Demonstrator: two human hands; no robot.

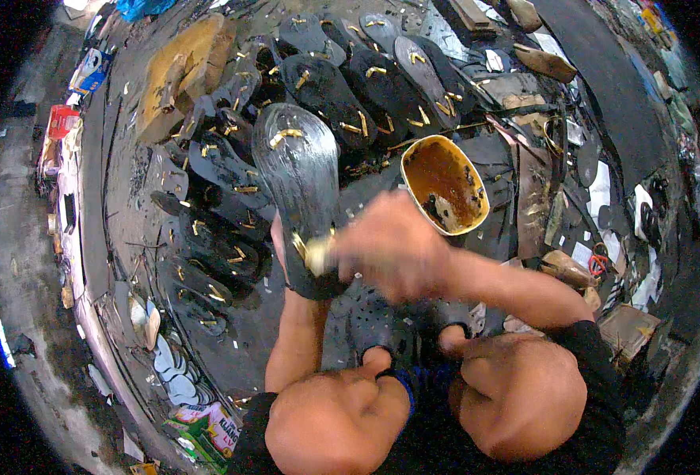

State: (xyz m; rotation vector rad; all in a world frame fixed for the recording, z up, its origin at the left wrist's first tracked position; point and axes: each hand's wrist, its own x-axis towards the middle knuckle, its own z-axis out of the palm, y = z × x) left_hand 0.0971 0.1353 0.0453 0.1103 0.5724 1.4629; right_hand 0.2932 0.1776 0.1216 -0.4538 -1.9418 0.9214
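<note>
A dark shoe sole [298, 182], wet and glossy on its upper face, is held up over the floor. Gold-coloured strap ends lie folded flat near its toe and toward its heel. My left hand [278, 237] grips it from beneath, mostly hidden by it. At the heel end, my right hand [393, 249] is smeared by motion. Its fingers close round a small pale yellow dabber [316, 257], too blurred to name more exactly, which touches the sole. To the right of that hand stands a pale-rimmed tub [482, 214] with amber-brown liquid and dark crumbs inside.
Several similar dark soles [326, 87] with gold strap ends cover the floor ahead and left. A wooden block [195, 59] sits at the far left. Scraps and a red-handled tool [597, 260] lie right. Grey sole-shaped pieces [177, 376] and a green carton [207, 435] are near left.
</note>
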